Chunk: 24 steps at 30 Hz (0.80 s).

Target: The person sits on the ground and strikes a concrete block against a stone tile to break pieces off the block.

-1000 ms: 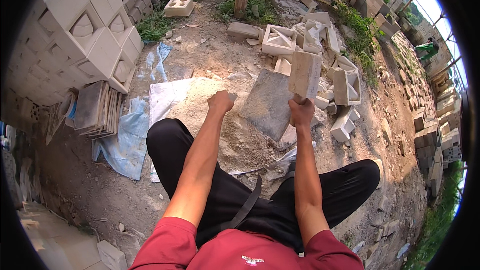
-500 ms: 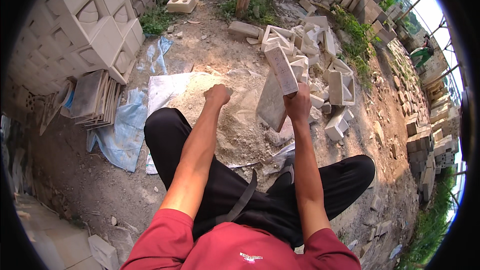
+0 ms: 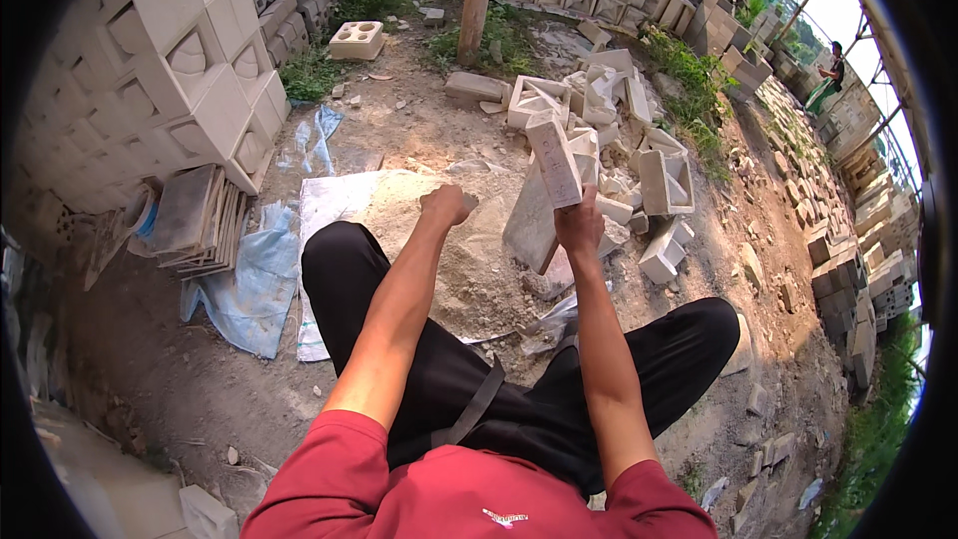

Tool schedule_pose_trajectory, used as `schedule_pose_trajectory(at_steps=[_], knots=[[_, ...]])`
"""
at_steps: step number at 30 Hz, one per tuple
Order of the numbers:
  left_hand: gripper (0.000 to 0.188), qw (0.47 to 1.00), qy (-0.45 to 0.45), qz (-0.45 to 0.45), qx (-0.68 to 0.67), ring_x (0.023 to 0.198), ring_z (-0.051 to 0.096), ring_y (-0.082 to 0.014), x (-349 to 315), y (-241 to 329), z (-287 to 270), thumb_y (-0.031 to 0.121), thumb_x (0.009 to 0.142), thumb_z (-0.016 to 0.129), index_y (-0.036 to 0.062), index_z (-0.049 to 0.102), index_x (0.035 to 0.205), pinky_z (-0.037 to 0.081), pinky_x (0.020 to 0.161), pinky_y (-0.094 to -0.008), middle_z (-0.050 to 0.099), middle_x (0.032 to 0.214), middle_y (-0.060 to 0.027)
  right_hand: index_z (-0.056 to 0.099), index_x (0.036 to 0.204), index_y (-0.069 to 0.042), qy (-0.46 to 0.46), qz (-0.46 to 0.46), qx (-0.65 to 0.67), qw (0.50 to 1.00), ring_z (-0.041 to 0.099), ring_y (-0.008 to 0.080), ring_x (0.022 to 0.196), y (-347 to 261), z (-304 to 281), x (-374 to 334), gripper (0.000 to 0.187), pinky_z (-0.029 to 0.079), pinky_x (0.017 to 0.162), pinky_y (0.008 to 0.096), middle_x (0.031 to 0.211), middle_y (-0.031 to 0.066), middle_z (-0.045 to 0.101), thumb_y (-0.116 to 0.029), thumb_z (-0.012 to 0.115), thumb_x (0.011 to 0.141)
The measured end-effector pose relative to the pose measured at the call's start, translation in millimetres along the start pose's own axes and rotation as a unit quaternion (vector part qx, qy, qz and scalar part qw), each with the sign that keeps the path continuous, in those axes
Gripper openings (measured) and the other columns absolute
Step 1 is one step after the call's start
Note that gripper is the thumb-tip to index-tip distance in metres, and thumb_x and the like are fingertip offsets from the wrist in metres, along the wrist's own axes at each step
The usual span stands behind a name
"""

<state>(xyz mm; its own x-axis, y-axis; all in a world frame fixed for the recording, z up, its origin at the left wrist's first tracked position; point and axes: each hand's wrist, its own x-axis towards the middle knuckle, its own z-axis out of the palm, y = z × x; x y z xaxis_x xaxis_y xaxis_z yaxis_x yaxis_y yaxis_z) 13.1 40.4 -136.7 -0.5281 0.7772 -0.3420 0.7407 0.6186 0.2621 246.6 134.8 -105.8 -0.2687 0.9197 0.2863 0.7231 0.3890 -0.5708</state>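
My left hand is closed over the heap of crushed, sandy rubble, and a small grey piece sticks out at its fingers; its kind is unclear. In my right hand is the lower end of a pale oblong block with dark marks on its face, tilted upward. Whether it has a handle is hidden by my fingers. Behind and below it, a flat grey slab leans at the heap's right edge. White sheeting lies under the rubble.
Broken hollow blocks are piled right of the slab. Stacked patterned blocks rise at left, with thin boards at their foot and a blue sheet nearby. A wooden post stands ahead. Another person is far right.
The view has tilted up a little, so the ground sits lower in the picture. Both hands keep nearly the same pose and hold. The distant person at right shows more fully.
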Motion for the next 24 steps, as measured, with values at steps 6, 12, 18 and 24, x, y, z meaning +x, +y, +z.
schedule_pose_trajectory(at_steps=[6,12,18,24], knots=[[0.032,1.0,0.003,0.01,0.023,0.1,0.066,-0.0294,-3.4,-24.0,-2.0,0.021,0.077,0.062,0.003,0.068,0.103,0.051,0.085,-0.0412,0.068,0.107,-0.0167,0.056,0.101,0.004,0.151,0.085,0.138,0.975,0.064,0.0414,0.088,45.1,5.1,2.9,0.043,0.05,0.078,0.0465,0.087,0.0239,0.066,-0.016,0.067,0.065],[0.035,0.998,0.028,-0.057,-0.026,0.101,0.064,-0.0326,-8.6,-25.0,-6.7,0.016,0.074,0.06,0.0009,0.066,0.106,0.051,0.084,-0.0417,0.066,0.109,-0.0198,0.059,0.091,0.006,0.107,0.159,0.348,0.918,0.062,0.0225,0.073,92.6,14.6,18.4,0.032,0.05,0.069,0.0338,0.083,0.0112,0.063,-0.009,0.069,0.064],[0.037,0.987,0.057,-0.115,-0.096,0.104,0.063,-0.0338,-4.9,-31.2,-2.8,0.018,0.076,0.059,0.0007,0.065,0.108,0.05,0.086,-0.0422,0.065,0.11,-0.021,0.058,0.086,0.002,0.035,0.189,0.456,0.869,0.058,0.0178,0.067,108.3,68.9,11.3,0.023,0.048,0.062,0.0312,0.079,0.0056,0.06,-0.003,0.067,0.065],[0.041,0.991,0.053,-0.088,-0.091,0.105,0.062,-0.0359,4.6,-60.7,5.3,0.019,0.076,0.058,-0.0012,0.062,0.112,0.049,0.089,-0.0407,0.063,0.113,-0.0245,0.061,0.085,0.0,-0.053,0.137,0.339,0.929,0.06,0.018,0.068,169.6,114.7,20.8,0.029,0.049,0.061,0.0328,0.078,0.0062,0.063,-0.014,0.07,0.061]])
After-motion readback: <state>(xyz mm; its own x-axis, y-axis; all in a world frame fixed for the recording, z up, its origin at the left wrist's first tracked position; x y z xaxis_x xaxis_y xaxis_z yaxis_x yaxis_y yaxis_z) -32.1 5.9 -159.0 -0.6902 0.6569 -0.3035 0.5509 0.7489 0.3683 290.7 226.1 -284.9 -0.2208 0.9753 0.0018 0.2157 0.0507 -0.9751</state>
